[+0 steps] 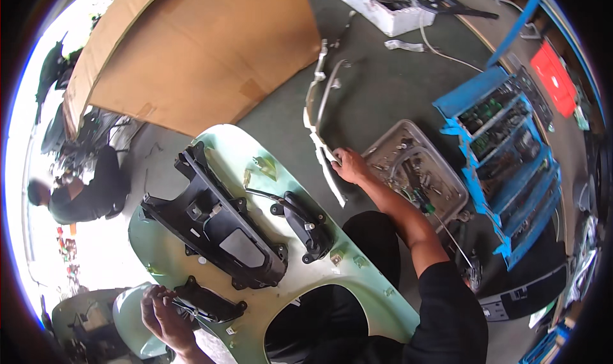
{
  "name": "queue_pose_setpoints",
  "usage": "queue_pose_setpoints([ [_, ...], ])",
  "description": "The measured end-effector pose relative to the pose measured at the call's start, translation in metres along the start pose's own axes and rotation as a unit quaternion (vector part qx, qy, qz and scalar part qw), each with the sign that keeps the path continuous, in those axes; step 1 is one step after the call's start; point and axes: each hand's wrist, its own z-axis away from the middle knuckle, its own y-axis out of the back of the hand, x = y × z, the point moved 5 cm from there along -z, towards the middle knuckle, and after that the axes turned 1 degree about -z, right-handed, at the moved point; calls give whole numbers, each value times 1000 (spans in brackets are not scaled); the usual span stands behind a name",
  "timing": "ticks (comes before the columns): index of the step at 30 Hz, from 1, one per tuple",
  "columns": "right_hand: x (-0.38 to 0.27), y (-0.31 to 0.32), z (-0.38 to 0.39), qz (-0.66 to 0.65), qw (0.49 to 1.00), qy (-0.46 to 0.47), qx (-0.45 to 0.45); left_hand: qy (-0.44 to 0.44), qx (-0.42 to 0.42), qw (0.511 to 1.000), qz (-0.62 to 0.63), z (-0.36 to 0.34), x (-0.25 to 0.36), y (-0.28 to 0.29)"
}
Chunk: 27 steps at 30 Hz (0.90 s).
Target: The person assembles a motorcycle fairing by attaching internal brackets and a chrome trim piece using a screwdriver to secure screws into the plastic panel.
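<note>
A pale green moulded panel [377, 294] with a large round opening lies across my lap, its inner side up. On it sit a black plastic frame [207, 227], a smaller black part with a cable [300, 227] and another small black part [211, 301]. My left hand [163, 319] is at the panel's left edge, fingers curled beside that small part; what they hold is hidden. Beyond the panel's right side, my right hand [348, 166] reaches down with its fingers closed round a long strip of white-wrapped cable [319, 150] above the floor.
A grey tray [456, 185] of small hardware and a green-handled screwdriver [426, 204] lies at right, beside a blue open toolbox [469, 102]. Behind stand a large cardboard box [211, 45] and a white foam box [389, 16]. Another person [89, 188] crouches at far left.
</note>
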Motion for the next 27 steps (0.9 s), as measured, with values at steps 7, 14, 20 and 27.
queue_pose_setpoints([
  [7,29,-46,-43,12,991,-130,-9,24,101,990,-96,61,24,30],
  [14,18,-1,-67,-117,978,-20,170,10,117,992,-48,52,17,50],
  [20,-9,145,-8,-564,794,-129,187,-63,49,997,5,-10,57,21],
  [27,36,284,123,-600,735,-244,201,-158,-176,962,138,-110,68,-116],
])
